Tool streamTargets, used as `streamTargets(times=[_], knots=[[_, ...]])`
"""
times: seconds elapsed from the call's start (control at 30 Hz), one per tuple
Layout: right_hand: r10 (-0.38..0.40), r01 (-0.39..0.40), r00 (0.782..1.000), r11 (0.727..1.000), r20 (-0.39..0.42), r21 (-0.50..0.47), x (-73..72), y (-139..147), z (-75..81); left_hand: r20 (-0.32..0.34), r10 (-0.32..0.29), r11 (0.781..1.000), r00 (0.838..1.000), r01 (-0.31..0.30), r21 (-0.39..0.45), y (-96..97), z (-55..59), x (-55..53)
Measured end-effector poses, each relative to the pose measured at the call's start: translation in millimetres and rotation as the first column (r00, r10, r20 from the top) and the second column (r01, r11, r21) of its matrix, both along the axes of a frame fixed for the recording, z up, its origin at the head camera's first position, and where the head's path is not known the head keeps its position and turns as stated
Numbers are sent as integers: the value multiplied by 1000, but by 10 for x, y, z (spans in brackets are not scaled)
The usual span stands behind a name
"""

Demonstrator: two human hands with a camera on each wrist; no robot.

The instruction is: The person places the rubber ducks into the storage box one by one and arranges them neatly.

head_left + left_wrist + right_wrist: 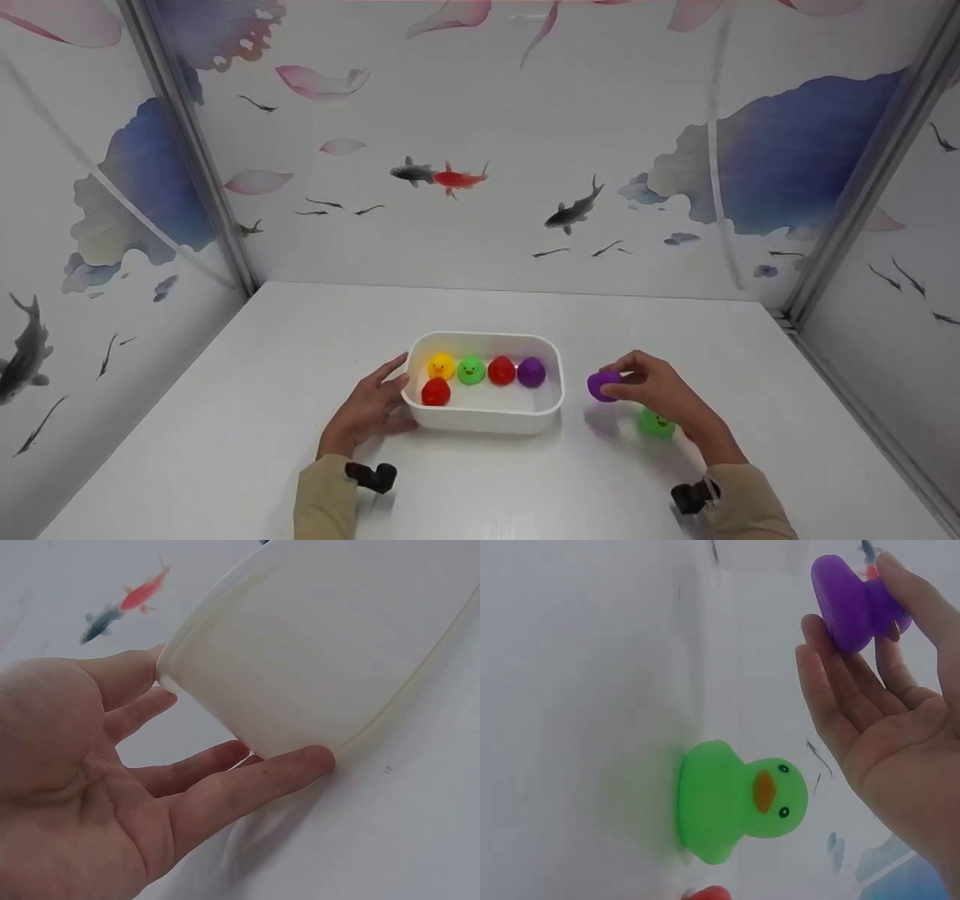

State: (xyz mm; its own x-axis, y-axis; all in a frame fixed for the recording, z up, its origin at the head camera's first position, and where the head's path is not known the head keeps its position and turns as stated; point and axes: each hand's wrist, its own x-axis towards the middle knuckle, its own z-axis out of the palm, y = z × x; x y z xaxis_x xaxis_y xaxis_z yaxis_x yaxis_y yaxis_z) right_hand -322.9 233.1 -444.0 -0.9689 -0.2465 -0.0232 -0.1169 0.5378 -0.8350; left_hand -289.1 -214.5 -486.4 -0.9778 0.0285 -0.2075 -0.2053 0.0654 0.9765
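A white container [487, 422] stands on the table; in it are a yellow duck [441, 367], a green duck [471, 370], a purple toy [532, 372] and two red ones. My left hand [367, 412] rests against the container's left end; in the left wrist view its extended fingers [247, 791] touch the wall and rim. Right of the container, my right hand [652, 386] pinches a purple rubber duck [847, 604] between thumb and fingers, raised above the table. Below that hand sits another green duck [720, 802], its orange beak showing in the right wrist view.
Part of a red toy [710, 893] shows beside the green duck, mostly cut off by the frame edge. White panels painted with fish and petals [480, 225] enclose the table [225, 450] at the back and both sides.
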Motion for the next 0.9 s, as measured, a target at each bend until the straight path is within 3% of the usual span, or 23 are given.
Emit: streamTargets(times=[0.17,0.3,0.6,0.73,0.9], knots=[[67,-69,996,997,-64,-30,19,-73,45,5,6,1000,1000,-6,-23,-3,4,5],[90,-92,994,995,-59,-36,34,-120,75,13,15,1000,1000,-15,-17,-1,8,4],[40,-39,999,997,17,-64,90,-350,168,19,16,1000,1000,-16,-15,-7,12,-3],[12,-11,999,999,46,-33,65,-546,204,18,13,1000,1000,-12,-21,-2,8,6],[1,-2,1000,999,22,35,2,-781,240,19,6,1000,1000,-5,-3,6,20,-3]])
